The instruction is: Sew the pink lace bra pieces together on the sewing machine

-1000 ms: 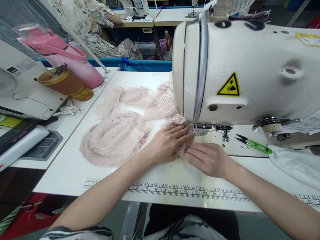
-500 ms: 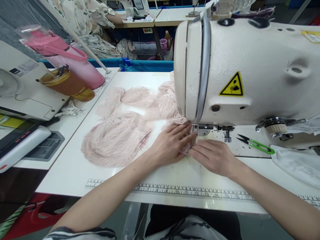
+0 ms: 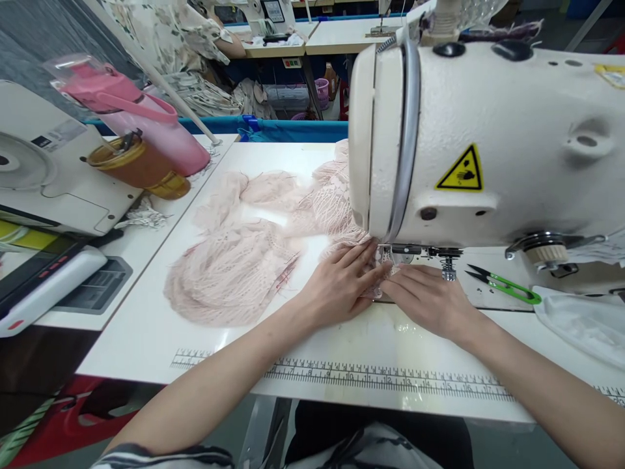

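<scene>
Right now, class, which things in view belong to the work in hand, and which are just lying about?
Job in hand:
pale pink lace, touched by left hand and right hand
sewing machine, the lace reaching beneath it

Probably lying about:
green snips
pink bottle
amber cup
white cloth

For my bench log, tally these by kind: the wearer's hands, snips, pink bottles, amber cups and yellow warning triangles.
Hands: 2 (left hand, right hand), at the pale pink lace
Green snips: 1
Pink bottle: 1
Amber cup: 1
Yellow warning triangle: 1
Total: 6
</scene>
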Available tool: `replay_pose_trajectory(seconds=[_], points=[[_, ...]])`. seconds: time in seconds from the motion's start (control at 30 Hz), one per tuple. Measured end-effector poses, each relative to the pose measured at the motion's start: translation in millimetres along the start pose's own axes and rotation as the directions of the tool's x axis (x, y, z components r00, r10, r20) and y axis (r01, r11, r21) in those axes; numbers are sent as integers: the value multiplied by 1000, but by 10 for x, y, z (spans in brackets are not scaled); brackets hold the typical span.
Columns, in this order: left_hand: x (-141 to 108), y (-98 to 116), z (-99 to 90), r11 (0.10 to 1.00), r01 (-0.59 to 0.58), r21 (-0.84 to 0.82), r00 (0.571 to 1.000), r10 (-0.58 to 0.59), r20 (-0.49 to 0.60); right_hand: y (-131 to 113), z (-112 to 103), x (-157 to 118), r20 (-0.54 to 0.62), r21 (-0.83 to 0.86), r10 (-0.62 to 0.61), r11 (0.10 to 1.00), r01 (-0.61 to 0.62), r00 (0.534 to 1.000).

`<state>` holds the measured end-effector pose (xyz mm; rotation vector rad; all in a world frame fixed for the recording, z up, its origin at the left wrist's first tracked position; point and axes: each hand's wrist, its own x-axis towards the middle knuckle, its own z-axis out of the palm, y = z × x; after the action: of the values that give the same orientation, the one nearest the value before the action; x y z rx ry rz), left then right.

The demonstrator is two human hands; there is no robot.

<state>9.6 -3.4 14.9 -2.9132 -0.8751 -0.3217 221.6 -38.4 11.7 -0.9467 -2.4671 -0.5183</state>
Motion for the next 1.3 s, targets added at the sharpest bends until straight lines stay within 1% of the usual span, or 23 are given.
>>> replay_pose_trajectory(seconds=[0.2,0.43,0.53,0.6,0.67,0.7,0.77,0.9,1.1,1.3], points=[[5,1,11,999,32,-21,999,-32,22,40,14,-18,-13,-36,17,999,-17,1000],[17,-10,15,997,59,-42,998,-58,33,51,-17,11,-43,-74,37,996,-40,998],[19,-3,24,999,42,-31,999,-42,-17,62,-24,12,-40,-61,23,998,-26,999],[10,1,36,1000,-14,-6,995,13,-99,65,-24,9,-33,-16,11,1000,-11,999],[-7,0,46,996,-86,34,979,91,-183,61,-19,6,-30,43,-4,999,6,1000],[-16,-3,48,992,-114,52,971,122,-205,56,-15,4,-34,67,-11,998,13,999],[-31,-14,43,988,-138,74,965,150,-213,43,-7,2,-39,92,-18,996,21,999],[-38,-37,14,992,-116,57,972,125,-199,17,9,11,-20,129,-13,992,16,1000],[-32,-75,6,995,-97,9,972,97,-214,-11,58,60,-91,127,-17,992,29,996],[-23,-106,6,996,-84,-21,972,78,-222,-21,111,77,-104,117,2,993,10,995]])
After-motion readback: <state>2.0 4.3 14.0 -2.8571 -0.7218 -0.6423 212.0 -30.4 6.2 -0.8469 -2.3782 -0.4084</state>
